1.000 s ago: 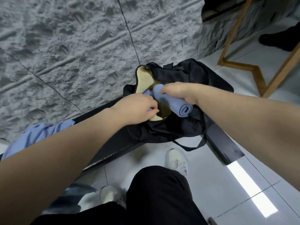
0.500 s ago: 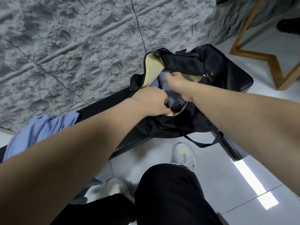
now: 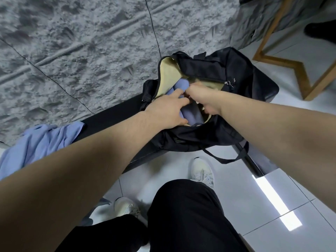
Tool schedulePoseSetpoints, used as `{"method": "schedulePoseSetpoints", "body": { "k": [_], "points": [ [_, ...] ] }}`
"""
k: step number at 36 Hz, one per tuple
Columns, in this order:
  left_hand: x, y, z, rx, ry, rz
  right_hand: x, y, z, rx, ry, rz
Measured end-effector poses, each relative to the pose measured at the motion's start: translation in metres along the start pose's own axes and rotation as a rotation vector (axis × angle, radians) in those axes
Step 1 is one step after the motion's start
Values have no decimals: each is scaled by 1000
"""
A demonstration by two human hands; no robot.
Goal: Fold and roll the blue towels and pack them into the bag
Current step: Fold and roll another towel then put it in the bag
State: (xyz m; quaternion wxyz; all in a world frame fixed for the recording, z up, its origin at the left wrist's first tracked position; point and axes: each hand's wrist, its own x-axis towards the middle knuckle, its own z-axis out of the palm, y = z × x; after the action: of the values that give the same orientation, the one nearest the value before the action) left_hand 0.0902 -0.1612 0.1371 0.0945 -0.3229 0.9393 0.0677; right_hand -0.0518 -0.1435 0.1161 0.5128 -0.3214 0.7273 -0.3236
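The black bag (image 3: 227, 73) lies open on a black bench, showing its beige lining. Inside it lie rolled blue towels: one roll (image 3: 190, 115) near the front of the opening and another (image 3: 181, 84) behind it. My left hand (image 3: 169, 110) rests over the front roll, palm down, with fingers spread. My right hand (image 3: 203, 97) reaches into the opening beside it, fingers curled down around the roll and partly hidden. A loose, unfolded blue towel (image 3: 40, 142) lies crumpled on the bench at the left.
The bench (image 3: 112, 117) stands against a rough grey wall (image 3: 81, 42). A wooden frame (image 3: 291, 64) stands on the tiled floor at the right, with someone's dark shoe (image 3: 320, 31) behind it. My legs and white shoes are below the bench.
The rolled towel went from above the opening down into the bag. My right hand followed it inside, and my left hand moved from the bag's edge onto the rolls.
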Motion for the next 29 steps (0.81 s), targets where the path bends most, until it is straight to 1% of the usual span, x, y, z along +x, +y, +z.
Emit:
{"method": "schedulePoseSetpoints", "body": {
  "k": [6,10,12,14,16,20,22,25,29],
  "points": [
    [-2,3,0,62,-18,-9,2,11,0,70,12,-32],
    [-1,8,-4,145,-85,-16,4,14,-4,-42,79,-108],
    [0,8,-5,160,-101,-13,1,10,-6,-108,78,-132],
    [0,8,-3,174,-112,-17,3,10,-8,-96,48,-124],
    [0,9,0,158,-115,-29,6,13,-7,-29,25,-98],
    [-1,13,4,131,-145,-56,10,22,-5,89,28,-72],
    [0,15,6,115,-144,-81,12,23,-4,54,34,-87],
    [3,16,10,87,-91,-116,10,22,-3,-2,34,-94],
    [6,21,13,93,-123,-153,3,20,-4,-12,-11,-71]
  ]
}}
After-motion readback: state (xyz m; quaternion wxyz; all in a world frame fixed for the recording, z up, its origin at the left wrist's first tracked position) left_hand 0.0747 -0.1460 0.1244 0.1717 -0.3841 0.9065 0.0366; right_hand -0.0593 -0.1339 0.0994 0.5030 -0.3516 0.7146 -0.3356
